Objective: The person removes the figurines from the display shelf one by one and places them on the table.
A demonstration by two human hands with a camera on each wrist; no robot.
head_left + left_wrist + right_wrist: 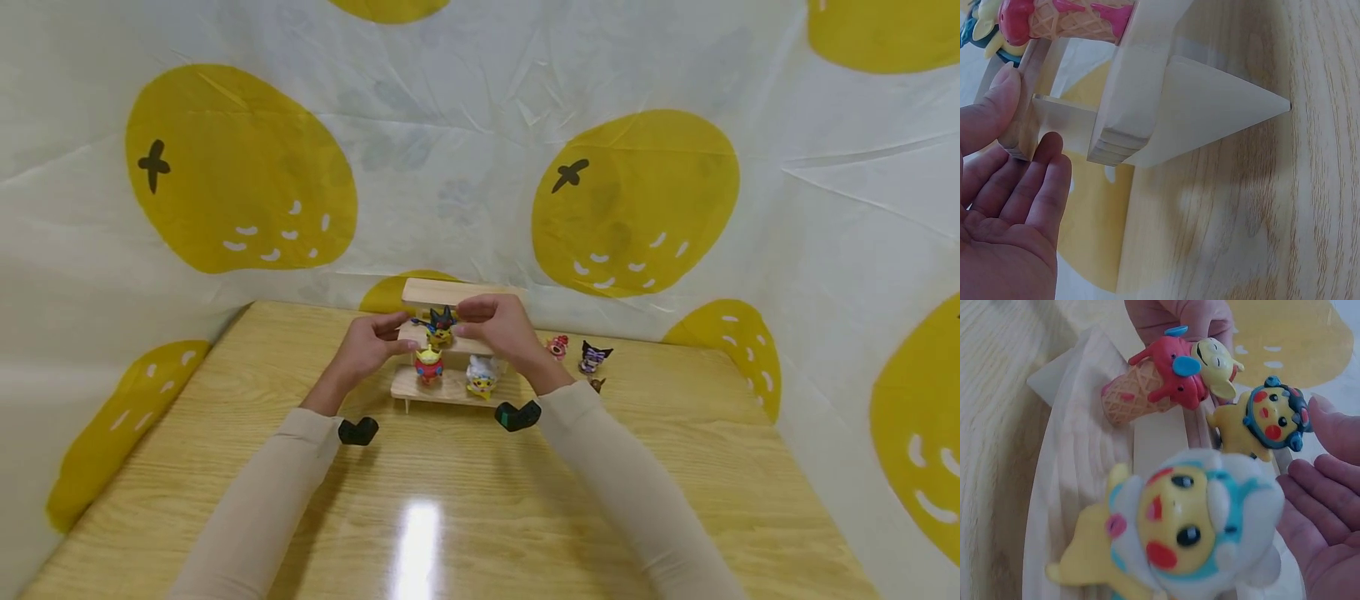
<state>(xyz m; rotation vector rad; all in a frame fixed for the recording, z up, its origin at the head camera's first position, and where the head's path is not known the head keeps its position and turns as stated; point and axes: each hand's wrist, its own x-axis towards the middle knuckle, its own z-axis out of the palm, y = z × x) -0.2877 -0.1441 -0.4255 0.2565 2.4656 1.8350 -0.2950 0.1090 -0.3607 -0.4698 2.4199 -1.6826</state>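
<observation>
A dark-capped toy (440, 325) stands on the middle shelf (471, 345) between two hands. The left hand (360, 346) lies relaxed and open at the shelf's end; the right hand (504, 327), also open and empty, may be touching the toy. A stray thumb could topple it onto the red toy (429, 365) below.

Left forearm (262, 500) extends from 7 o'clock, aligned toward 1 o'clock; right forearm (626, 475) extends from 5 o'clock, aligned toward 11 o'clock. Left hand (366, 346): fingers (1046, 199) extended, thumb set apart. Right hand (506, 327): fingers slightly bent, thumb set apart.
</observation>
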